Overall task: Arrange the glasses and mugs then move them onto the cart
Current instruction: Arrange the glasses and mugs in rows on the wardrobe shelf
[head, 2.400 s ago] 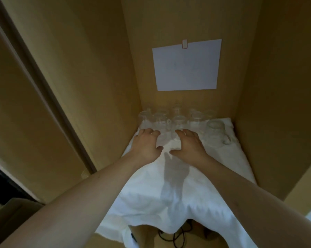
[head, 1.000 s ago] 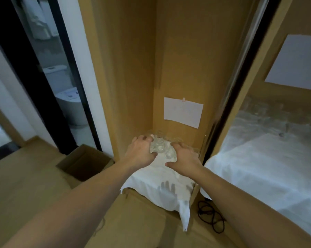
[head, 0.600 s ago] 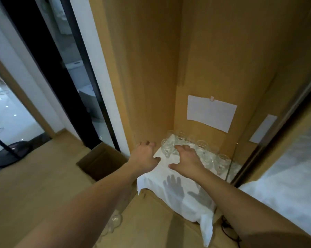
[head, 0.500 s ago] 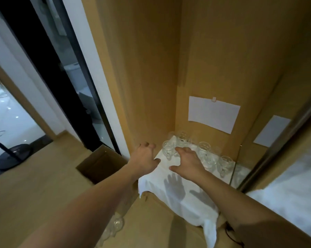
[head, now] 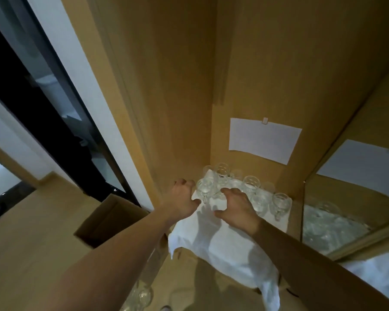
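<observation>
Nearest the camera, two bare forearms are reaching forward over a tan wooden floor (head: 27,254), where a few clear glasses on the floor (head: 144,295) are showing just under the left arm. An open cardboard box (head: 106,223) is sitting to the left of the left wrist. Under both palms a white cloth (head: 222,243) is covering a low surface and hanging off its near edge. The left hand (head: 181,204) is hovering at the cloth's left edge with its fingers curled and slightly apart, closed on nothing I can make out. The right hand (head: 236,207) is resting over the cloth with fingers spread and bent. Between the two sets of fingertips a clear glass mug (head: 205,190) is standing on the cloth; whether either hand is touching it I cannot tell. Beyond the fingers, more glass mugs (head: 251,185) are standing in rows against the brown wall (head: 177,86), under a white paper sheet (head: 264,140). To the right, a mirrored panel (head: 346,198) is reflecting them.
</observation>
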The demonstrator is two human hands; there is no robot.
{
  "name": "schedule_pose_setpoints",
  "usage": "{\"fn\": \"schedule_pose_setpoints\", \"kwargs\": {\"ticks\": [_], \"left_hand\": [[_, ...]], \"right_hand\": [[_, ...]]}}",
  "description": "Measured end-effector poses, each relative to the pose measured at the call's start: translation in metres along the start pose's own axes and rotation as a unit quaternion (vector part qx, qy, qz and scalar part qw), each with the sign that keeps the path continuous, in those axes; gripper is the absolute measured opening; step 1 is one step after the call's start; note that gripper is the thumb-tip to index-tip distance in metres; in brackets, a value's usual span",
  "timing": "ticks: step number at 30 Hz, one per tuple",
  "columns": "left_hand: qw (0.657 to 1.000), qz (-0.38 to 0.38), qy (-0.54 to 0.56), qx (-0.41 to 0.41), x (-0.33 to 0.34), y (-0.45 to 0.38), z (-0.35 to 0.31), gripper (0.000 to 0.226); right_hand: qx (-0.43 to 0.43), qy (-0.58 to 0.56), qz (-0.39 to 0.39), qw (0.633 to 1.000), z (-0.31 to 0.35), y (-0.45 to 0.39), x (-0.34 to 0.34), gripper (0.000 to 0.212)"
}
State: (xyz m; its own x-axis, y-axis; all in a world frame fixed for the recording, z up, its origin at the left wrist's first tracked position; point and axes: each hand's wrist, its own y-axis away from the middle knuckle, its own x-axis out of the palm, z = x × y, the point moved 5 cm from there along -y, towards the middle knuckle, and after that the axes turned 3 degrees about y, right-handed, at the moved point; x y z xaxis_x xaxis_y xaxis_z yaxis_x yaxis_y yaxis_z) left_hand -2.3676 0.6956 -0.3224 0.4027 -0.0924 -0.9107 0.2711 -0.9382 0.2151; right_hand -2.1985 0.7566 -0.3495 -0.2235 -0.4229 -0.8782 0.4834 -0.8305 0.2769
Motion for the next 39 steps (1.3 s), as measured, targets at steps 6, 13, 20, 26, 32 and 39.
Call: {"fn": "schedule_pose_setpoints", "kwargs": {"ticks": [6, 13, 20, 26, 32, 39], "left_hand": [[0.998, 0.012, 0.013, 0.06, -0.014, -0.035, 0.02, 0.051], [0.994, 0.045, 0.027, 0.095, -0.005, -0.056, 0.046, 0.057], [0.989, 0.083, 0.062, 0.107, 0.019, -0.078, 0.056, 0.057], [0.988, 0.114, 0.043, 0.095, 0.049, -0.104, 0.049, 0.064], [0.99, 0.104, 0.085, 0.03, 0.074, -0.142, 0.045, 0.064], [0.984, 0.107, 0.122, -0.07, 0.118, -0.185, 0.037, 0.061]], "right_hand": [[0.068, -0.006, -0.009, 0.998, 0.017, -0.017, 0.013, 0.084], [0.12, -0.008, -0.002, 0.993, 0.035, -0.021, 0.035, 0.084], [0.167, -0.017, -0.001, 0.986, 0.026, -0.02, 0.051, 0.086], [0.196, -0.027, 0.025, 0.98, -0.007, -0.035, 0.058, 0.086], [0.199, -0.066, 0.055, 0.976, -0.043, -0.079, 0.069, 0.085], [0.251, -0.125, 0.076, 0.957, -0.098, -0.135, 0.087, 0.082]]}}
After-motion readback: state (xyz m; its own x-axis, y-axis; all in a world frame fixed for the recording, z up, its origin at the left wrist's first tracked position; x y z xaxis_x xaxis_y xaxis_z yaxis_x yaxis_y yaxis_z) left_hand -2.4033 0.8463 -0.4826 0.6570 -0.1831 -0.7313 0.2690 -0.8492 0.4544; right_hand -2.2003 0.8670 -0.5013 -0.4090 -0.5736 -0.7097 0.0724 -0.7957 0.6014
